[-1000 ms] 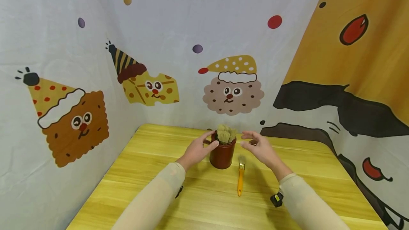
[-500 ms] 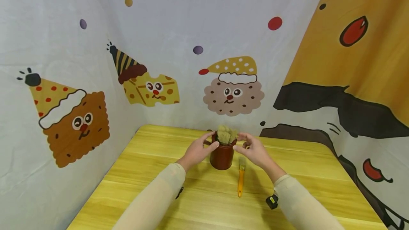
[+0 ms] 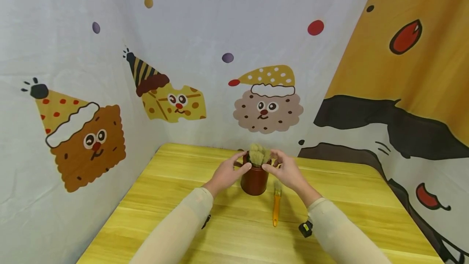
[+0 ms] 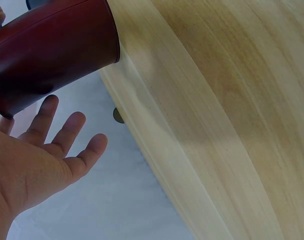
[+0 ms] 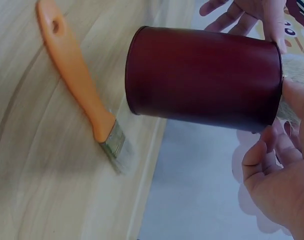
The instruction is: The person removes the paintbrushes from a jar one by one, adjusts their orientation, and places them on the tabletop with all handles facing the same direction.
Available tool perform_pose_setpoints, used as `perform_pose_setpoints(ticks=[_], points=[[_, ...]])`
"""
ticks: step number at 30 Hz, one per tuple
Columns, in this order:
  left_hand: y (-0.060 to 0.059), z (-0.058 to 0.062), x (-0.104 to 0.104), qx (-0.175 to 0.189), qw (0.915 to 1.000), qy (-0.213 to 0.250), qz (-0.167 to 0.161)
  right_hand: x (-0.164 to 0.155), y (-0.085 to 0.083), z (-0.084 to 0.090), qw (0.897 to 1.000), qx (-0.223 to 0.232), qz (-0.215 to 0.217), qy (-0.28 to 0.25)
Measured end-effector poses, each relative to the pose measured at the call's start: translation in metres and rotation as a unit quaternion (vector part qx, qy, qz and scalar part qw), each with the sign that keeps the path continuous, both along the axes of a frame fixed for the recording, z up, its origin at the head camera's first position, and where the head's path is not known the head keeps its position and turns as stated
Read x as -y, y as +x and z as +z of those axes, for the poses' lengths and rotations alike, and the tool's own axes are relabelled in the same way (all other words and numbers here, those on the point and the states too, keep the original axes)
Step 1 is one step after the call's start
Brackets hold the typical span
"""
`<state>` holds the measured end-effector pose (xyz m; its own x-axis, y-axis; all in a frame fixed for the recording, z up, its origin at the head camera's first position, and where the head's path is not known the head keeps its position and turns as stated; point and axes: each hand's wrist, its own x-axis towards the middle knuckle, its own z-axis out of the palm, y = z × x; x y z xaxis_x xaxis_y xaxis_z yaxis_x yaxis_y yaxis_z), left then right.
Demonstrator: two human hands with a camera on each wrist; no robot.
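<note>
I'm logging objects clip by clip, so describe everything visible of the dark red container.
The dark red container is a smooth, glossy cylinder with thin raised edges at both ends; its material is unclear. It stands upright on the wood-grain table, beyond the orange-handled brush, with bushy tan contents above its rim. The left hand and right hand touch its rim.

Two hands were in view, one left hand [image 3: 224, 175] and one right hand [image 3: 289, 173], with two sleeves at the near side: a left sleeve [image 3: 176, 223] and a right sleeve [image 3: 340, 231]. There was one table [image 3: 146, 215], one dark red pot [image 3: 254, 183], and one brush [image 3: 276, 209] to its near right. The pale tufts [image 3: 257, 155] in the pot were too crowded to count. On the left and far cloth [image 3: 198, 23] were three hatted cartoon figures [image 3: 110, 125], two purple dots [image 3: 228, 58], one ochre dot [image 3: 148, 2] and one round red dot [image 3: 315, 27].
</note>
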<state>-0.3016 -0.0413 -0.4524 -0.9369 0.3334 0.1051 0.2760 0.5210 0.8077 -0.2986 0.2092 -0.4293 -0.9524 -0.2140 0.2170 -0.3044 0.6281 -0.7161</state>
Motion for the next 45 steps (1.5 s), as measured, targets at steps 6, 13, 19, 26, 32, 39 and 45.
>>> perform_pose_setpoints(ticks=[6, 13, 19, 26, 32, 39, 45], points=[[-0.001, -0.001, 0.0, 0.001, 1.0, -0.005, 0.003, 0.008, -0.002, 0.004, 1.0, -0.003, -0.002, 0.015], [-0.001, -0.001, -0.001, -0.001, 1.0, -0.003, 0.003, 0.01, -0.003, 0.005, 1.0, 0.004, -0.002, 0.02], [-0.002, -0.001, -0.001, -0.002, 1.0, 0.0, 0.002, 0.011, -0.004, 0.006, 1.0, -0.003, -0.017, 0.017], [0.0, -0.001, -0.001, 0.007, 0.9999, 0.0, 0.008, 0.012, -0.006, 0.006, 1.0, -0.011, -0.002, -0.021], [0.002, 0.0, 0.0, 0.011, 0.9999, 0.003, 0.006, 0.013, -0.006, 0.005, 0.999, -0.011, 0.031, -0.039], [0.002, -0.001, -0.001, 0.014, 0.9998, 0.003, 0.01, 0.014, -0.006, 0.016, 0.997, -0.065, 0.031, -0.034], [0.0, -0.003, -0.001, 0.017, 0.9998, 0.003, 0.012, 0.008, -0.003, 0.045, 0.993, -0.113, 0.004, -0.033]])
